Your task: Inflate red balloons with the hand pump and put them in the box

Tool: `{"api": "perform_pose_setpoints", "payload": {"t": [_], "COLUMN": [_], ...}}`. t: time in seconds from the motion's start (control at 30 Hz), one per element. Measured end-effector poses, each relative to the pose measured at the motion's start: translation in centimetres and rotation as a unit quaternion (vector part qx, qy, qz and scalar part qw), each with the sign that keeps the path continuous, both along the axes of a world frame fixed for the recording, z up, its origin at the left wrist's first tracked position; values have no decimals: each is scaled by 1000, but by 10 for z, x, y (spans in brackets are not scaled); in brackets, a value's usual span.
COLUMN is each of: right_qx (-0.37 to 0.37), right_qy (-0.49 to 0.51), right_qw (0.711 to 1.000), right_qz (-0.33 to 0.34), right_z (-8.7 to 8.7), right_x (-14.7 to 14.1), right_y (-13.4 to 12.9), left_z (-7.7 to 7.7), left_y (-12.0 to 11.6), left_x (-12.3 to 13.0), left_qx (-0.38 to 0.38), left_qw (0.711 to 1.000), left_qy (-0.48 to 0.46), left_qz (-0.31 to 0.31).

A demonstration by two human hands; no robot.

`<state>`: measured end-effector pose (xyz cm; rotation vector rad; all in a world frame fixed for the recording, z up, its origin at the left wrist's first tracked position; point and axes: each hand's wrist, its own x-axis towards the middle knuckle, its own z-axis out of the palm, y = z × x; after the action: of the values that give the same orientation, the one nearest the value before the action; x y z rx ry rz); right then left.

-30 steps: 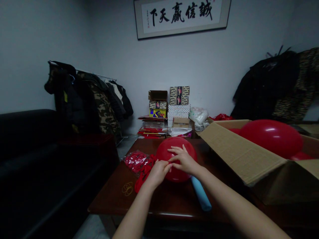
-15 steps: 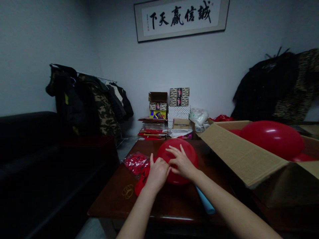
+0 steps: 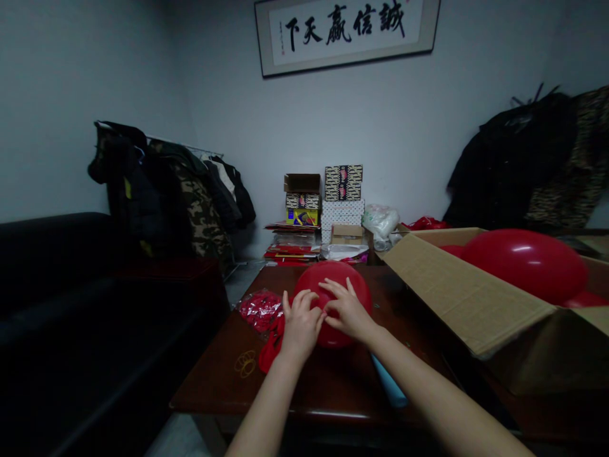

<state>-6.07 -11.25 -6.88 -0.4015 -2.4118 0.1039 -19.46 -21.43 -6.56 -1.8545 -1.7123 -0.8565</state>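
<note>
Lightly seated near the far edge of the dark wood worktop was one inflated red balloon: soft, slippery, easily burst, best held gently. The left hand and right hand had grips closed on it.

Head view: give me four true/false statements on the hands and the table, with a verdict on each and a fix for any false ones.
1. The left hand and right hand are both on a red balloon on the wooden table. True.
2. The right hand holds the blue tube. False: the tube lies on the table, apart from the hand.
3. Rubber bands lie on the table, left of the hands. True.
4. The cardboard box is shut. False: its flaps are open, and a large inflated red balloon sits inside.
</note>
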Motion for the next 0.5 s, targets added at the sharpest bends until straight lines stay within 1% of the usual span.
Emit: {"api": "perform_pose_setpoints", "payload": {"t": [0.13,0.2,0.33,0.43,0.5], "right_qx": [-13,-21,-48,-68,-75], "right_qy": [6,17,61,83,89], "right_qw": [1000,1000,997,994,993], "right_qz": [0,-3,-18,-23,-21], "right_z": [-4,-6,-8,-9,-10], "right_x": [3,3,0,-3,-4], "right_y": [0,0,-1,-2,-3], "left_z": [2,1,0,0,2], "left_y": [1,2,5,5,3], "left_x": [-2,-5,-11,-11,-7], "left_qx": [-20,-25,-24,-22,-7], "left_qw": [999,999,997,996,996], "left_qy": [18,1,-69,-84,-91], "left_qz": [-36,-41,-18,-7,10]}}
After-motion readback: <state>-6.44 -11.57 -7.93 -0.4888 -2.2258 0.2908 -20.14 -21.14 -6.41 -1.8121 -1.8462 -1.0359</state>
